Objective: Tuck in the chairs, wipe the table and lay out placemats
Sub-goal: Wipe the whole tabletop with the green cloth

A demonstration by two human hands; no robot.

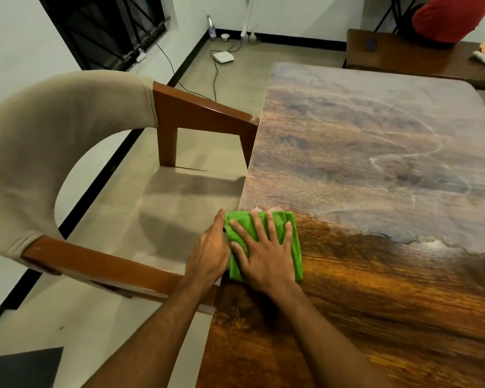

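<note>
Wipe step: right hand [263,247] flat, fingers spread, pressing green cloth [296,256] at the worktop [375,163] edge, lower centre of frame. Left hand [207,247] at the cloth's left edge, grip can't tell. Next, probably sweep up over the dull streaked upper area, even pressure

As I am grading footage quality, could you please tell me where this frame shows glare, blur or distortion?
Head view: a pale sheen, glare or residue, veils the far half of the table; the wide-angle lens bows the chair and table edge; the near tabletop smears, while the green cloth and right hand look sharp.
</note>
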